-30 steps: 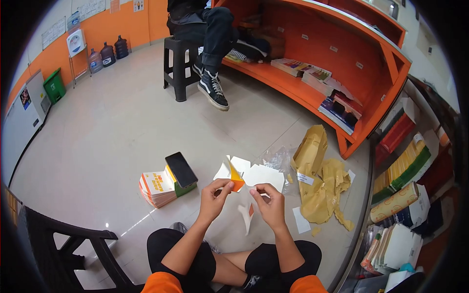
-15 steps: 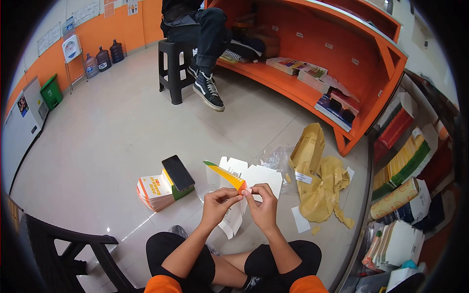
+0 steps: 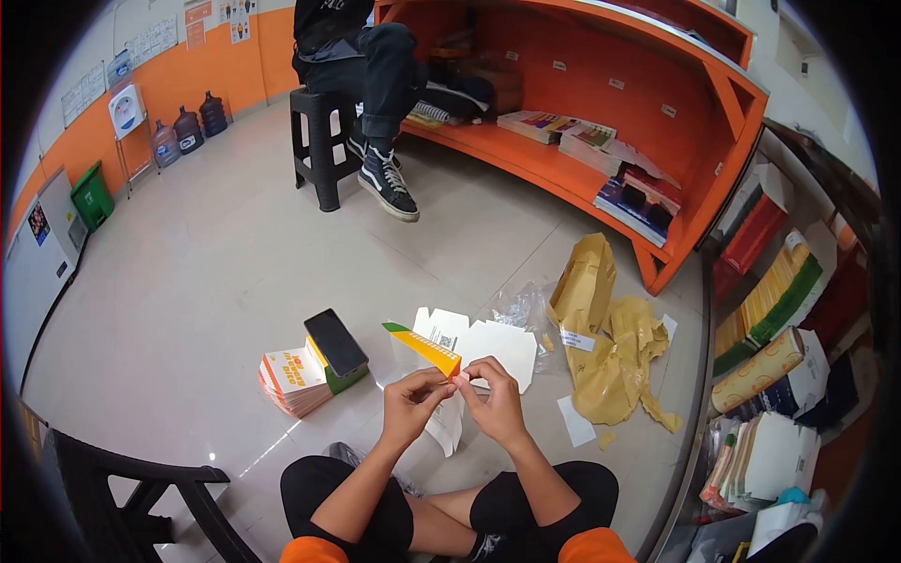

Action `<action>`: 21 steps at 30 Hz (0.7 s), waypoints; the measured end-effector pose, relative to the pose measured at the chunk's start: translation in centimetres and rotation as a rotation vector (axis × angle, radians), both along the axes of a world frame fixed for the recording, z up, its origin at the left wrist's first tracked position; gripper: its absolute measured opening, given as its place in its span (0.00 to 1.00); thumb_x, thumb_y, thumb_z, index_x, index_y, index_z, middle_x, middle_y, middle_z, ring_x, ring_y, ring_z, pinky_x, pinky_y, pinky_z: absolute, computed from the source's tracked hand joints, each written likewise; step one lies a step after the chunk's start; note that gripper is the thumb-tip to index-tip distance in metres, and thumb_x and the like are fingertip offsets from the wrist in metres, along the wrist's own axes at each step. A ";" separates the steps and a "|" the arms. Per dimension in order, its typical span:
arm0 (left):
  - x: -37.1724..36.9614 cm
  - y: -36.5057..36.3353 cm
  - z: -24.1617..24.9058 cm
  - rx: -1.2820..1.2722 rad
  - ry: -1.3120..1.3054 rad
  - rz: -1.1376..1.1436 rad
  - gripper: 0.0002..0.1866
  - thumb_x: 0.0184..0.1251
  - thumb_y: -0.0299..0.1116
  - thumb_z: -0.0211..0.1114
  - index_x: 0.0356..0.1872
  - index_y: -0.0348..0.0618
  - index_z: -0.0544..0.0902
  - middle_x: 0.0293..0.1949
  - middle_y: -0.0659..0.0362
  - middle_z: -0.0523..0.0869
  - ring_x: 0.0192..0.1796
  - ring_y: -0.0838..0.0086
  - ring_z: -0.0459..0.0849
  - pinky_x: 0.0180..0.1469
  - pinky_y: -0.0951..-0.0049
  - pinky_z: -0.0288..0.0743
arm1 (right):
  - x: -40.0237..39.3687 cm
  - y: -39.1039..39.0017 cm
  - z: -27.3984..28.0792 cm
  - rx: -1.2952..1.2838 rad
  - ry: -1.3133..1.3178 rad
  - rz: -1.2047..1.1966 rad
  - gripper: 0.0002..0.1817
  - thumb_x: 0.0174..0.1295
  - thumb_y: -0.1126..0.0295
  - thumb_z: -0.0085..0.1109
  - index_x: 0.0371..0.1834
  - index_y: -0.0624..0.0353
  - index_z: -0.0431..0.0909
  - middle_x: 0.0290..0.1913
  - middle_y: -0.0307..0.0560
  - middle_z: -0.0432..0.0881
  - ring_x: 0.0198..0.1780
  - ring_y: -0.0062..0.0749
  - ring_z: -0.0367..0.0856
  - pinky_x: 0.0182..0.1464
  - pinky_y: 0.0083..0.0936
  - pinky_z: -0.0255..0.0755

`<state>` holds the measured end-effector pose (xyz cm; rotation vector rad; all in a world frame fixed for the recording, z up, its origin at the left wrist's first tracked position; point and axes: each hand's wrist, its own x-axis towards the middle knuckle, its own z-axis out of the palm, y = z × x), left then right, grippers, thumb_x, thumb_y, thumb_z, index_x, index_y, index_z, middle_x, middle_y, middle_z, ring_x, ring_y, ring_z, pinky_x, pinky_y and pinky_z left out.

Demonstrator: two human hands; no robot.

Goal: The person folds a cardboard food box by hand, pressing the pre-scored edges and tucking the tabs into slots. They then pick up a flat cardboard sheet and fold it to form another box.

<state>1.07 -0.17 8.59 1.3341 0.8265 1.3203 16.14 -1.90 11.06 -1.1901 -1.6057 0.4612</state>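
A folded card piece [image 3: 427,349], orange-yellow with a green tip, points up and left from between my two hands. My left hand [image 3: 413,403] pinches its lower end from the left. Close beside it, my right hand [image 3: 492,399] grips the same end with thumb and fingers. Beneath and behind my hands, white cut card sheets [image 3: 497,349] lie on the floor. To the left sits a stack of printed cards [image 3: 293,375], with a black phone [image 3: 336,342] resting on the green and yellow part beside it.
Torn brown wrapping paper [image 3: 601,375] and clear plastic [image 3: 522,308] lie at the right. A person [image 3: 361,84] sits on a black stool [image 3: 317,141] near an orange shelf [image 3: 507,145]. Another black stool [image 3: 131,469] stands lower left; books and rolls [image 3: 765,371] fill the right side.
The view has shifted slightly. My hands still hold the card's lower end and the folded piece has turned a little between them.
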 end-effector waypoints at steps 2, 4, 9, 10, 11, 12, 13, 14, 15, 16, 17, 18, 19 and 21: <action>0.0 0.1 -0.3 0.000 -0.025 -0.030 0.09 0.58 0.19 0.68 0.41 0.32 0.85 0.40 0.54 0.86 0.41 0.75 0.85 0.45 0.77 0.79 | -0.2 -0.2 0.2 -0.005 -0.009 -0.028 0.06 0.59 0.75 0.62 0.33 0.68 0.77 0.36 0.50 0.78 0.35 0.37 0.81 0.32 0.27 0.78; -0.3 0.3 -0.5 0.011 -0.006 -0.075 0.10 0.60 0.20 0.68 0.43 0.33 0.85 0.43 0.53 0.86 0.43 0.74 0.85 0.46 0.78 0.79 | -0.4 -0.3 0.2 -0.053 0.054 -0.023 0.07 0.59 0.75 0.62 0.33 0.69 0.77 0.36 0.50 0.78 0.36 0.37 0.81 0.31 0.27 0.79; -0.1 0.3 -0.3 -0.079 -0.095 -0.102 0.09 0.63 0.22 0.66 0.43 0.31 0.84 0.42 0.54 0.86 0.41 0.75 0.85 0.46 0.77 0.80 | -0.2 -0.4 1.0 -0.003 0.042 -0.029 0.08 0.58 0.74 0.63 0.33 0.70 0.76 0.36 0.51 0.77 0.35 0.34 0.82 0.30 0.26 0.83; 0.0 0.3 -0.3 -0.086 -0.101 -0.110 0.09 0.64 0.23 0.65 0.43 0.31 0.84 0.41 0.54 0.87 0.41 0.75 0.85 0.46 0.76 0.80 | -0.3 -0.5 0.9 0.019 0.048 -0.046 0.08 0.58 0.74 0.63 0.33 0.70 0.76 0.36 0.50 0.77 0.35 0.34 0.82 0.29 0.26 0.83; 0.0 0.3 -0.3 -0.075 -0.084 -0.107 0.09 0.64 0.23 0.65 0.44 0.30 0.84 0.40 0.54 0.87 0.40 0.75 0.85 0.46 0.76 0.80 | -0.4 -0.4 0.9 0.038 0.058 -0.066 0.08 0.58 0.74 0.63 0.33 0.69 0.76 0.35 0.50 0.77 0.34 0.33 0.82 0.29 0.26 0.83; 0.0 0.3 -0.4 -0.076 -0.091 -0.105 0.09 0.64 0.23 0.65 0.44 0.30 0.84 0.40 0.54 0.87 0.40 0.75 0.85 0.46 0.76 0.80 | -0.4 -0.4 0.8 0.009 0.059 -0.044 0.08 0.58 0.74 0.63 0.33 0.69 0.77 0.35 0.50 0.78 0.34 0.34 0.82 0.29 0.26 0.83; -0.1 0.4 -0.6 -0.079 -0.097 -0.106 0.09 0.64 0.23 0.65 0.44 0.30 0.84 0.40 0.54 0.87 0.40 0.75 0.85 0.46 0.76 0.80 | -0.3 -0.3 0.6 -0.023 0.062 -0.025 0.08 0.58 0.74 0.63 0.33 0.69 0.77 0.35 0.50 0.78 0.33 0.34 0.82 0.29 0.26 0.82; -0.1 0.4 -0.8 -0.084 -0.101 -0.108 0.09 0.64 0.23 0.65 0.44 0.30 0.84 0.40 0.54 0.87 0.40 0.75 0.85 0.46 0.76 0.80 | -0.1 -0.3 0.4 -0.056 0.066 -0.007 0.07 0.58 0.74 0.63 0.32 0.69 0.77 0.34 0.49 0.78 0.33 0.35 0.82 0.29 0.26 0.82; -0.1 0.3 -0.9 -0.088 -0.107 -0.109 0.09 0.64 0.23 0.65 0.44 0.30 0.84 0.40 0.54 0.87 0.40 0.75 0.85 0.46 0.76 0.80 | 0.0 -0.2 0.2 -0.067 0.064 -0.005 0.07 0.57 0.75 0.63 0.32 0.68 0.78 0.34 0.48 0.78 0.33 0.32 0.82 0.28 0.24 0.81; -0.1 0.2 -1.0 -0.093 -0.112 -0.111 0.09 0.64 0.23 0.65 0.43 0.30 0.84 0.40 0.54 0.87 0.40 0.75 0.85 0.46 0.76 0.80 | 0.2 -0.1 0.0 -0.080 0.063 -0.002 0.06 0.57 0.75 0.64 0.32 0.68 0.79 0.34 0.47 0.79 0.33 0.29 0.81 0.28 0.22 0.81; 0.0 0.1 -1.1 -0.098 -0.116 -0.113 0.09 0.64 0.22 0.65 0.43 0.30 0.84 0.40 0.55 0.87 0.40 0.75 0.85 0.46 0.77 0.80 | 0.3 -0.1 -0.2 -0.093 0.063 -0.001 0.05 0.56 0.76 0.64 0.32 0.67 0.79 0.34 0.45 0.79 0.33 0.26 0.81 0.28 0.20 0.81; 0.1 0.1 -1.2 -0.077 -0.106 -0.103 0.08 0.64 0.22 0.65 0.43 0.31 0.84 0.40 0.55 0.87 0.40 0.76 0.85 0.46 0.77 0.80 | 0.2 -0.1 -0.7 -0.063 0.064 -0.031 0.05 0.56 0.76 0.64 0.32 0.67 0.79 0.35 0.45 0.79 0.33 0.25 0.81 0.28 0.20 0.82; 0.2 0.1 -1.3 -0.054 -0.096 -0.094 0.08 0.64 0.22 0.65 0.43 0.31 0.84 0.39 0.55 0.87 0.40 0.76 0.85 0.46 0.77 0.80 | -0.1 0.0 -1.2 -0.032 0.066 -0.061 0.05 0.56 0.76 0.64 0.32 0.67 0.79 0.35 0.45 0.79 0.34 0.24 0.81 0.28 0.20 0.83; 0.5 0.0 -0.9 -0.051 -0.060 -0.053 0.07 0.63 0.21 0.65 0.41 0.30 0.83 0.39 0.55 0.86 0.39 0.76 0.85 0.45 0.76 0.81 | -0.1 0.1 -1.2 -0.032 0.053 -0.051 0.05 0.56 0.77 0.63 0.32 0.68 0.80 0.35 0.45 0.78 0.34 0.24 0.81 0.29 0.20 0.84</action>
